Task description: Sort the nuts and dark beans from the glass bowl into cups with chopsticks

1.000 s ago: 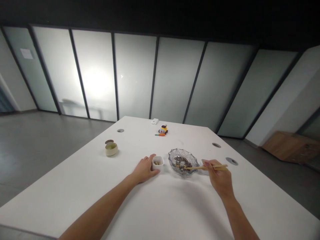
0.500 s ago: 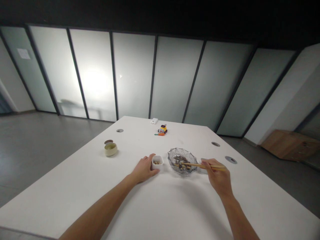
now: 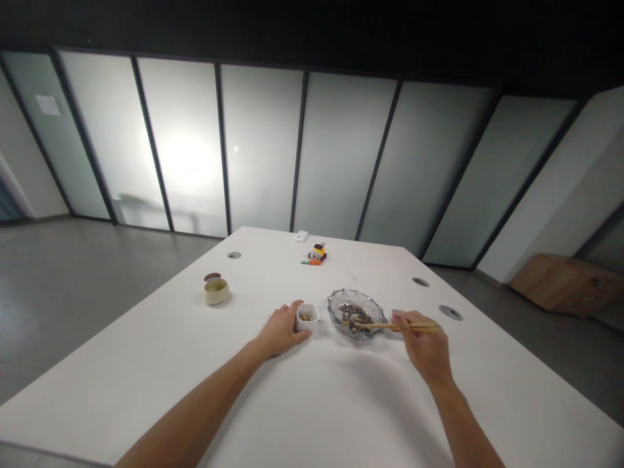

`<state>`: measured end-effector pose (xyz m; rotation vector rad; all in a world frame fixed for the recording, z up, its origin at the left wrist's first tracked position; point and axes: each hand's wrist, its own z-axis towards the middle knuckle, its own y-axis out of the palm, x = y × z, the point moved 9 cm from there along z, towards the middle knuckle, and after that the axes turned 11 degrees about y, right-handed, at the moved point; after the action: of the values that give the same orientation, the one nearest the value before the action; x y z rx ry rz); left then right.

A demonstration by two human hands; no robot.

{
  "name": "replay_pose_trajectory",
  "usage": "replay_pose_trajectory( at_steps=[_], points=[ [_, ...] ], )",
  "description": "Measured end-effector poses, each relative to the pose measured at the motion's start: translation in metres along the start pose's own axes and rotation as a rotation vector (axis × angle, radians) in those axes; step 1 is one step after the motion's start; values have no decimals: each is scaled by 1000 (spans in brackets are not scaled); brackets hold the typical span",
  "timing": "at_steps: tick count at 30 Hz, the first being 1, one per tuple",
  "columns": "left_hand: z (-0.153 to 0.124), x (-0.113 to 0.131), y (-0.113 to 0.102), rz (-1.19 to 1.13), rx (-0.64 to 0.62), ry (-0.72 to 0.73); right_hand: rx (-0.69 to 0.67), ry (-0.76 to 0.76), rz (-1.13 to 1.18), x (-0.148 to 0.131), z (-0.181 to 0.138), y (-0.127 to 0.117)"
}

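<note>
My left hand [image 3: 283,330] grips the left side of a small white square cup [image 3: 307,325], thumb at its near side and fingers behind. A few brown, nut-like pieces [image 3: 307,317] lie inside the cup. In my right hand [image 3: 426,344] is a pair of wooden chopsticks [image 3: 400,325], closed around by the fingers. Their tips reach into a clear glass bowl [image 3: 336,300] with a scalloped rim, among dark seeds [image 3: 361,309] and paler pieces. Whether the tips pinch a piece cannot be made out. A white object [image 3: 398,312] sits partly hidden behind my right hand.
On the white table [image 3: 195,370], a pale yellow-green bowl [image 3: 216,292] stands at left, a brown round item [image 3: 212,277] behind it. Farther back are a yellow toy vehicle [image 3: 318,251], an orange toy carrot [image 3: 312,262] and a white box [image 3: 301,236]. Frosted glass panels stand beyond.
The chopstick tips have shifted slightly lower within the glass bowl. My left hand and the white cup stay in place.
</note>
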<state>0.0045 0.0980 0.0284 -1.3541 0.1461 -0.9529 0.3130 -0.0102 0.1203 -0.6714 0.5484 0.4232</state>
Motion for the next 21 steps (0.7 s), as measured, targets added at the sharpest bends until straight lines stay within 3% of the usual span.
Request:
replay_pose_trajectory(
  at_steps=[21],
  points=[
    [1, 0, 0, 3, 14, 16, 14, -20, 19, -9, -2, -7]
  ],
)
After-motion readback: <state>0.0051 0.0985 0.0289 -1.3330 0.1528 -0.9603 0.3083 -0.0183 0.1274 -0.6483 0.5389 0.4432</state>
